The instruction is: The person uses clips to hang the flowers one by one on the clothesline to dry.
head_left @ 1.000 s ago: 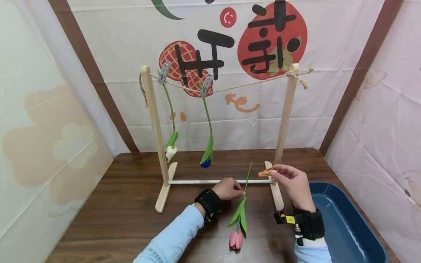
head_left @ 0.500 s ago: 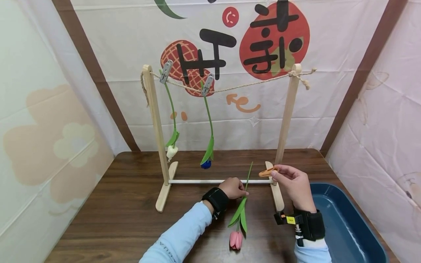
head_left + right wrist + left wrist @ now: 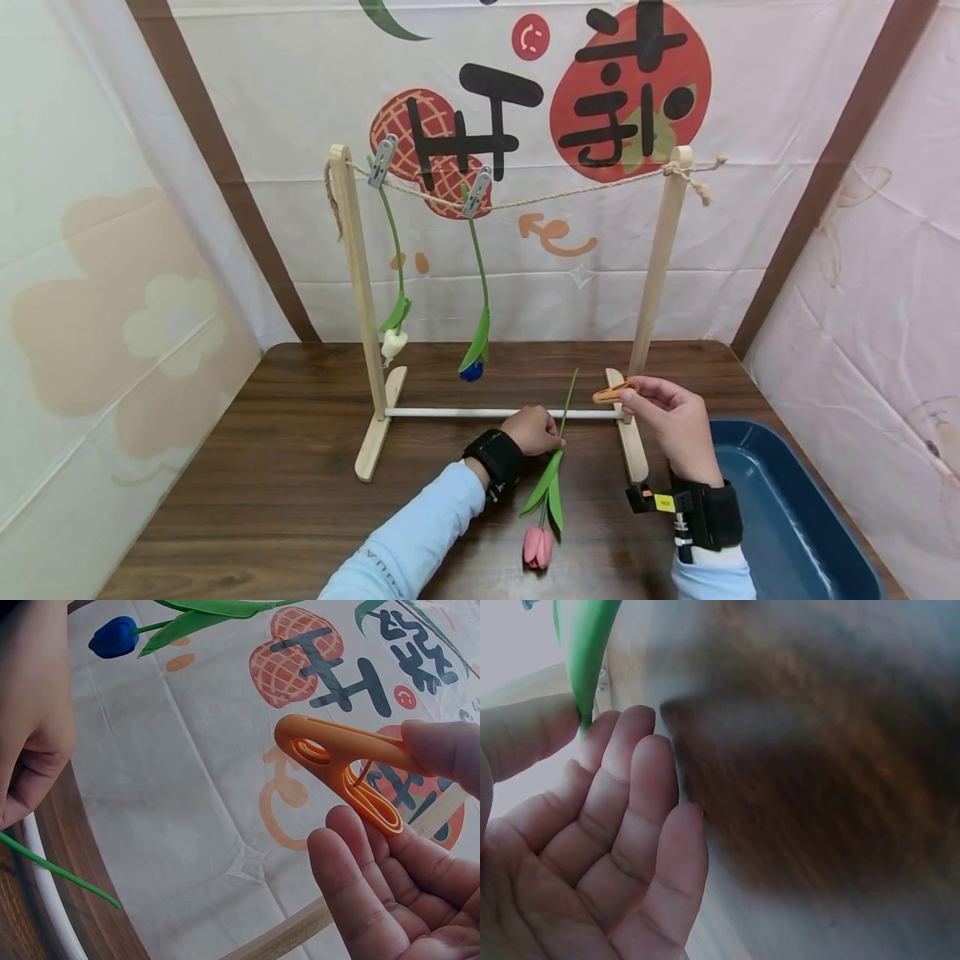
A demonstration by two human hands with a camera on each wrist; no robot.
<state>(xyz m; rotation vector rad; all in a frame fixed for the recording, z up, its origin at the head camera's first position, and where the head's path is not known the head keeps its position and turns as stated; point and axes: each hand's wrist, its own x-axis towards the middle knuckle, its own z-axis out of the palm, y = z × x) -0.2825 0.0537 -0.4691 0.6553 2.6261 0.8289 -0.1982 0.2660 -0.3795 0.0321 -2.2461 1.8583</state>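
Two hands, thin green stem, glossy orange clip

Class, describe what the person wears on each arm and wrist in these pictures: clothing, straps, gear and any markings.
Both arms wear light blue long sleeves; the left sleeve has small dark lettering near the forearm. Each wrist carries a wide black strap: the left strap is plain, while the right strap holds a small black mount with a yellow label. Both hands are bare.

Dark brown wood-grain table is filling the near ground. White fabric backdrop with red strawberry print and black characters is hanging at the far side. Pale floral cloth panels are enclosing left and right. Even light is falling.
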